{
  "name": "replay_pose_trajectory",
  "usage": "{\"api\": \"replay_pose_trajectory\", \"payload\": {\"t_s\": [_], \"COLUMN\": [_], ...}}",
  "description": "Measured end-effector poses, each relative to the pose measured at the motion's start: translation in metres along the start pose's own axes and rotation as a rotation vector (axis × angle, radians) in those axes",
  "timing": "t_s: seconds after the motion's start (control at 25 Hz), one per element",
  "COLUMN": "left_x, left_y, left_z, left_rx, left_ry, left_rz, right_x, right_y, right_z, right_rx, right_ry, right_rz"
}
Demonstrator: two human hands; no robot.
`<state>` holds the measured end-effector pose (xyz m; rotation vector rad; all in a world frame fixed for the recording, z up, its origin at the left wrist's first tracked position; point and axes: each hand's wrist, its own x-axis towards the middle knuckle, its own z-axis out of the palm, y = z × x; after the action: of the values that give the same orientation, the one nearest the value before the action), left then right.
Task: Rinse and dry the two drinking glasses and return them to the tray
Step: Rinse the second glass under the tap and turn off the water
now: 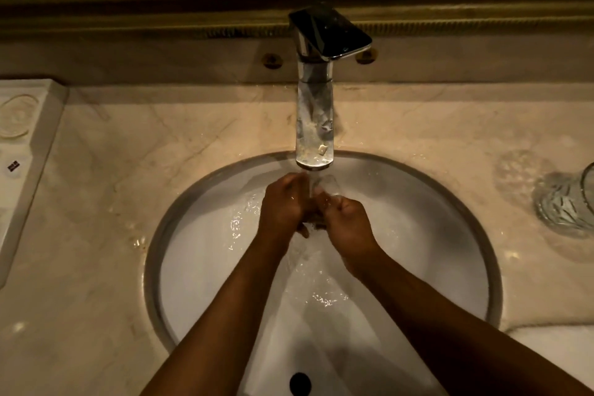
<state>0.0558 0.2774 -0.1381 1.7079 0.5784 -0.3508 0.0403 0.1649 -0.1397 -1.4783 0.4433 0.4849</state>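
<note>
Far out to the left of the hands, a white tray [29,151] is sitting at the edge of the marble counter [135,145], with round recesses showing on its top. Between it and the basin a broad stretch of wet, glinting counter is lying open.

The round white sink [199,254] is giving both forearms room on every side; its grey rim is curving well clear of the wrists, and a dark overflow hole [300,383] is showing below them, nearest the person.

The left hand [283,206] is curling round the near side of a clear drinking glass [324,186], fingers wrapped and gripping. The glass is sitting directly under the chrome faucet [315,125] spout, just above the hands, with water running over it and splashing into the bowl. It is so transparent and blurred by the stream that its tilt is hard to judge.

The right hand [345,222] is pressing in from the other side, fingers bent around the same glass.

Well off to the right of the hands, a second glass [569,206] with cut patterning is standing on the counter, partly cropped by the frame edge.
</note>
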Motion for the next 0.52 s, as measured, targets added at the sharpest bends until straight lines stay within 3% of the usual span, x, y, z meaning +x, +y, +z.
{"api": "replay_pose_trajectory", "payload": {"t_s": [0.12, 0.24, 0.4, 0.52], "left_x": [-0.005, -0.003, 0.022, 0.032], "left_y": [-0.013, -0.015, -0.008, 0.005], "left_z": [0.014, 0.016, 0.012, 0.005], "left_rx": [0.139, 0.200, 0.276, -0.128], "left_ry": [0.133, 0.256, 0.233, 0.066], "left_rz": [0.309, 0.426, 0.089, -0.291], "right_x": [0.006, 0.012, 0.000, -0.005], "right_y": [-0.010, -0.015, -0.011, -0.004], "right_z": [0.012, 0.017, 0.019, 0.007], "right_rx": [0.366, 0.416, 0.207, -0.185], "right_ry": [0.169, 0.163, 0.039, -0.085], "right_rz": [0.261, 0.360, 0.205, -0.126]}}
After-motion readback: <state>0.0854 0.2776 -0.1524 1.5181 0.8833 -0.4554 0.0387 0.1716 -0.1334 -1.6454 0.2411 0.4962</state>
